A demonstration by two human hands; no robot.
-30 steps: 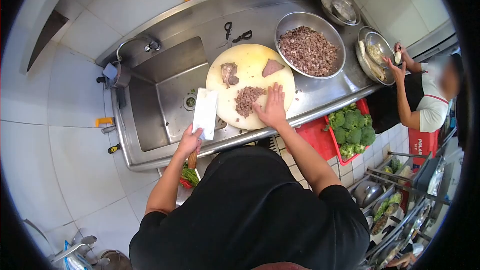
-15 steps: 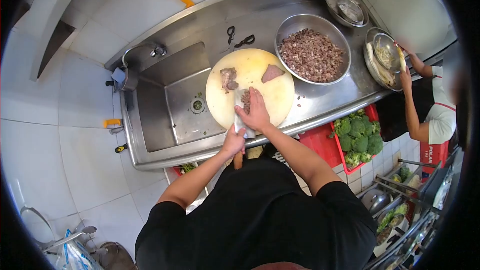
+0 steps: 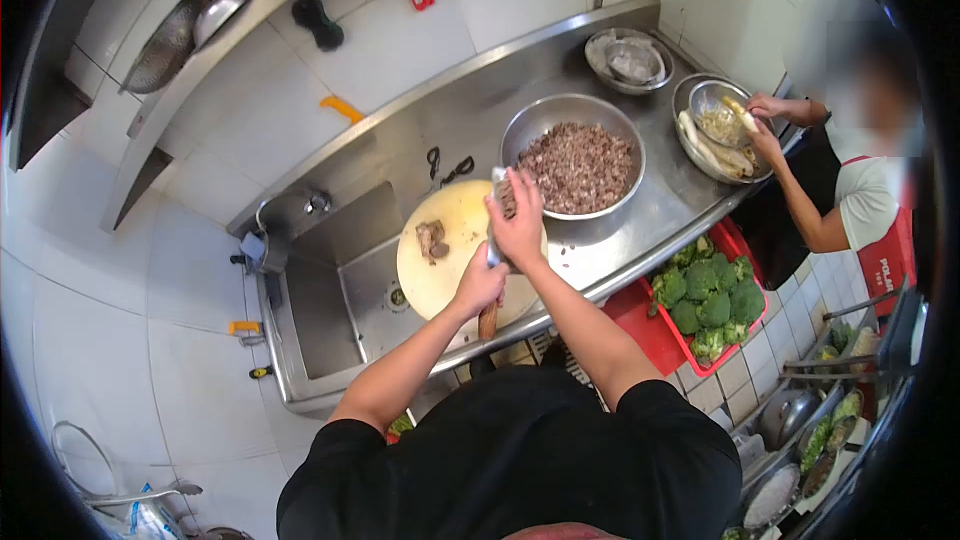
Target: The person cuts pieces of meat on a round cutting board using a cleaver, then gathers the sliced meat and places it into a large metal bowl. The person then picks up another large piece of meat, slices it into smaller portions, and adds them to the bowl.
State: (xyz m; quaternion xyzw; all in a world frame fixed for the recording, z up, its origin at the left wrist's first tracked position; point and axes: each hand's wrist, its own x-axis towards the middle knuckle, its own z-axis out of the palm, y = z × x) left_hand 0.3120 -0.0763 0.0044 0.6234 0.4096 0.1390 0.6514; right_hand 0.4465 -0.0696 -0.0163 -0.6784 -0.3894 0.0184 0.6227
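My left hand (image 3: 480, 286) is closed round the wooden handle of a cleaver (image 3: 488, 320). Chopped meat (image 3: 507, 198) lies on the cleaver's blade, and my right hand (image 3: 518, 218) rests against it, its fingers stretched forward over the meat. Both hands are above the right side of the round cutting board (image 3: 425, 280), close to the rim of a large steel bowl (image 3: 640, 175) of chopped meat. On the board's left part sits an uncut chunk of meat (image 3: 431, 240). The other piece seen before is hidden behind my hands and the blade.
Black scissors (image 3: 450, 167) lie behind the board, and a sink (image 3: 340, 280) is to its left. A red crate (image 3: 757, 325) of broccoli stands below the counter's edge. At the right a co-worker (image 3: 850, 200) handles pale vegetables over a bowl (image 3: 690, 145).
The cleaver first went under the chopped meat on the board. Both hands have since lifted it and moved toward the large bowl. The camera view has shifted too.
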